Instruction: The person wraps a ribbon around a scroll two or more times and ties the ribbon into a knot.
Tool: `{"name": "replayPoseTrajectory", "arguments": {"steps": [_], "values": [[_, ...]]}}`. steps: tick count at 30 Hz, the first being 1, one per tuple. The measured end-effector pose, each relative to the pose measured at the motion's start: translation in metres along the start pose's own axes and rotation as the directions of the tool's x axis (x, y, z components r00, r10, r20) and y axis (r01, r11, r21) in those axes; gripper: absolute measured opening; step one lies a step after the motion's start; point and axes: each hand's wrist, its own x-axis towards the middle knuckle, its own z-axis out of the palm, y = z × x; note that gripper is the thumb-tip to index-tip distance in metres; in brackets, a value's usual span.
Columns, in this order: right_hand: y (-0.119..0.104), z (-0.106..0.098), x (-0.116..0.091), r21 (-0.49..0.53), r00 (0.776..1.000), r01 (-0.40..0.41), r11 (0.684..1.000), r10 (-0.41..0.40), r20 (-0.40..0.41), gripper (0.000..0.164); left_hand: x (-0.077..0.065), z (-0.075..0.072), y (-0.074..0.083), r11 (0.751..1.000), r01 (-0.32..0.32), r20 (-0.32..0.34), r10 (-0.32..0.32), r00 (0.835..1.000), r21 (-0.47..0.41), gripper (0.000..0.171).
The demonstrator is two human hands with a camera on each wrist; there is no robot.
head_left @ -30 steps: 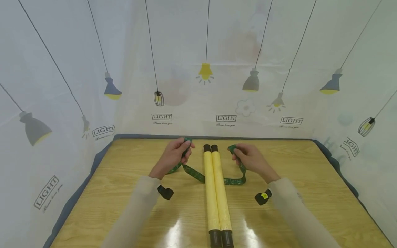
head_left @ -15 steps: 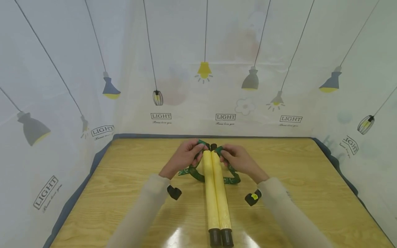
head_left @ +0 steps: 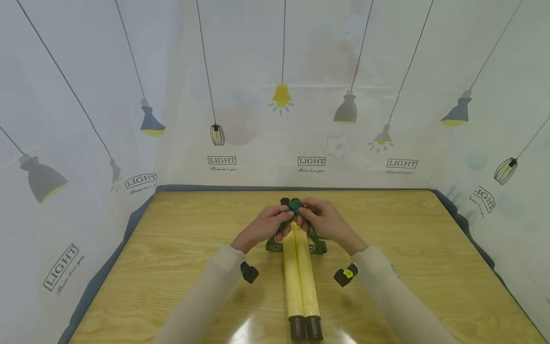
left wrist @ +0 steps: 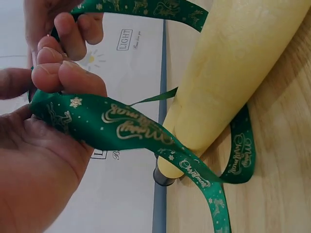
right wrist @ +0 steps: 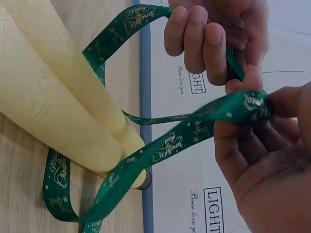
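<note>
Two pale yellow paper-covered tubes (head_left: 294,282) with dark end caps lie side by side, pointing away from me. Beneath them runs a green ribbon (left wrist: 131,127) printed with "Merry Christmas" in gold, and its two sides rise on either side. Above the far part of the tubes, my left hand (head_left: 267,223) pinches one side of the ribbon. My right hand (head_left: 324,220) pinches the other side between thumb and fingers. The hands are close together, and the ribbon pieces meet between the fingertips. Whether they are crossed or looped there cannot be told.
The tubes rest on a light wood-grain table (head_left: 185,267). Behind it and at both sides hangs a pale curtain (head_left: 258,110) printed with lamps and the word "LIGHT". A small black camera (head_left: 250,273) is strapped at the left wrist, another black camera (head_left: 343,275) at the right.
Both hands have come inward from either side of the tubes and now meet above them. The ribbon's sides have been drawn up and together. The tubes stay put.
</note>
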Motion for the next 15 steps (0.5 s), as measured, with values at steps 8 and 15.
{"name": "replayPoseTrajectory", "arguments": {"steps": [8,15], "values": [[0.000,-0.004,-0.004,-0.038,0.989,-0.060,0.998,0.064,0.135,0.044,0.003,0.005,-0.004,0.997,-0.063,-0.008,0.063,0.998,0.051,0.050],[0.003,-0.012,-0.003,-0.038,0.957,-0.114,0.993,0.120,0.263,0.043,0.004,0.007,-0.004,0.979,-0.136,0.039,0.131,0.991,0.149,0.050]]}}
